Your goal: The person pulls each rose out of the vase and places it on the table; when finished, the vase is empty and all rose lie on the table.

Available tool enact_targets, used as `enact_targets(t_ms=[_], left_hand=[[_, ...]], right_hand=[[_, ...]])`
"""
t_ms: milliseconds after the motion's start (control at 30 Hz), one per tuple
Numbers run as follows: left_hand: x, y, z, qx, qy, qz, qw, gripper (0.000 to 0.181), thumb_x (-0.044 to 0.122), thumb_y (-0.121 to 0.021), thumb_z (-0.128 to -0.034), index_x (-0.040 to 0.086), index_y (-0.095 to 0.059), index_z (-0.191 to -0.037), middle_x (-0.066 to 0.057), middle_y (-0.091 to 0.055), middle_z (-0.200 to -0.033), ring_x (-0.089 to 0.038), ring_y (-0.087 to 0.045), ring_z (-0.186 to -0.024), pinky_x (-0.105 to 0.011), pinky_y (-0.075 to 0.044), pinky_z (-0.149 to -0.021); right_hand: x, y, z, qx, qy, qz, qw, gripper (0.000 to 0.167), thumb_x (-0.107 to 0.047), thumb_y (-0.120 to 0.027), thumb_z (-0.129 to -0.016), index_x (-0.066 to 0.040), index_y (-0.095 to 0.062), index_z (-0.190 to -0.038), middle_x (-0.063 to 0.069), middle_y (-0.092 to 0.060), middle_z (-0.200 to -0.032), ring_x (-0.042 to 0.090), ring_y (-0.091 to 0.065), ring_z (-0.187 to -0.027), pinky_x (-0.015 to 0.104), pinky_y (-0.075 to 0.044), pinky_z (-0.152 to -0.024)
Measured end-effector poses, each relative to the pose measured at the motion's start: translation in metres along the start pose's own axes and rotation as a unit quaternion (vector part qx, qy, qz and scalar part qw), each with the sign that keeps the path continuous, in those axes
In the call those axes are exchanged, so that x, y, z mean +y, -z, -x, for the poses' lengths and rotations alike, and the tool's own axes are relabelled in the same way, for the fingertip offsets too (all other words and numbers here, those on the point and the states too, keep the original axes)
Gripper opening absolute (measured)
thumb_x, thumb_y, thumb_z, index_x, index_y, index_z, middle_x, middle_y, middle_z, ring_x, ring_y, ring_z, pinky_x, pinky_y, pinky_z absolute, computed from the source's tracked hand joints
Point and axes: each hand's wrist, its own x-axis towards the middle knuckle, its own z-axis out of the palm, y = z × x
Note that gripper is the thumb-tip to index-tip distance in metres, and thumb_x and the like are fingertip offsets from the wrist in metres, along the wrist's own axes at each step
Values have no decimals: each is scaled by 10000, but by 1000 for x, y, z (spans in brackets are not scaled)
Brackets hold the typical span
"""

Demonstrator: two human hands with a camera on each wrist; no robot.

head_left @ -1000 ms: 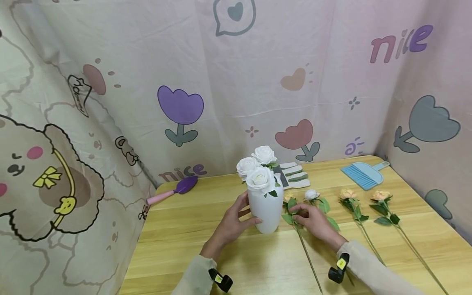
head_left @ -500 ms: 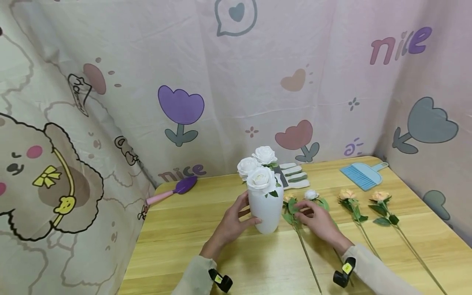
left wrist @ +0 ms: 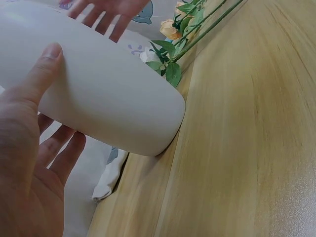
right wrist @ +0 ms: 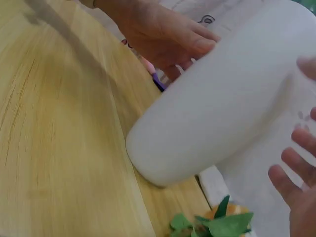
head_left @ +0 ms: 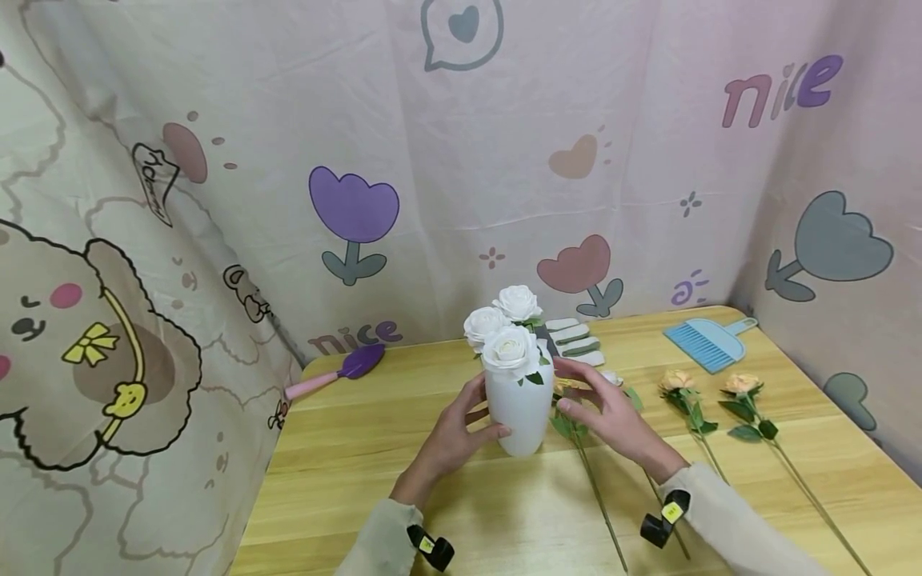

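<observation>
A white vase (head_left: pixel 517 420) stands upright on the wooden table, holding three white roses (head_left: pixel 508 350). My left hand (head_left: pixel 455 428) holds its left side, thumb at the front and fingers curled behind, as the left wrist view also shows. On the other side my right hand (head_left: pixel 615 414) is raised by the vase, fingers spread and nothing held; whether a fingertip touches the vase I cannot tell. Below that hand lies a yellow-orange rose (head_left: pixel 569 424) with a long stem. A loose white rose (head_left: pixel 612 378) is mostly hidden behind the hand.
Two peach roses (head_left: pixel 679 380) with long stems lie further right. Behind the vase is a white, green and grey glove (head_left: pixel 576 340). A blue dustpan with a brush (head_left: pixel 709 342) lies at the back right, and a purple trowel (head_left: pixel 360 362) with a pink handle at the back left.
My right hand has left the leaves of the yellow-orange rose and risen toward the vase, its fingers spreading. The left hand and the vase stay where they were.
</observation>
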Motion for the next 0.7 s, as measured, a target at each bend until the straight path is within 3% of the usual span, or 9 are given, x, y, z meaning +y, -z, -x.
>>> enact_targets(t_ms=[100,167,333,533,700], left_hand=[[0,0,0,-11,-14,-9,10000,891,239,-854,-975,413,-338,-1679,-40,-482,-1698,-352,-509,-1537,-604,-517,-1204],[0,0,0,-8,-18,-23,10000,892,239,-852,-976,416,-334,-1681,-37,-480,-1701,-347,-508,-1538,-596,-517,-1205],[0,0,1,-2,8,-39,10000,899,240,-851,-978,418,-326,-1684,-38,-475,-1705,-349,-507,-1539,-598,-512,-1209],[1,1,1,-7,-4,-137,9999,894,294,-854,-977,380,-331,-1697,-26,-428,-1732,-370,-526,-1516,-594,-519,-1204],[7,8,-1,159,-483,-275,9983,771,255,-756,-1050,268,-348,-1703,-65,-410,-1737,-378,-530,-1500,-588,-525,-1199]], right_hand=[[-5,-5,-3,-301,-101,-260,9992,731,-170,-722,-1058,-217,-364,-1693,165,-457,-1674,461,-519,-1484,689,-498,-1176],[-7,-8,-5,-411,-172,-336,9984,797,-197,-757,-1038,-220,-327,-1709,192,-428,-1686,508,-501,-1489,727,-469,-1180],[-8,-16,-11,-475,-215,-493,9974,914,-204,-832,-983,-207,-292,-1721,202,-396,-1704,503,-432,-1544,703,-418,-1233],[-6,-22,-14,-408,-90,-557,9976,934,-165,-852,-963,-200,-301,-1717,186,-440,-1679,469,-476,-1516,681,-454,-1214],[-5,-22,-14,-379,-109,-555,9977,910,-180,-858,-962,-209,-329,-1703,147,-466,-1665,429,-493,-1511,655,-471,-1209]])
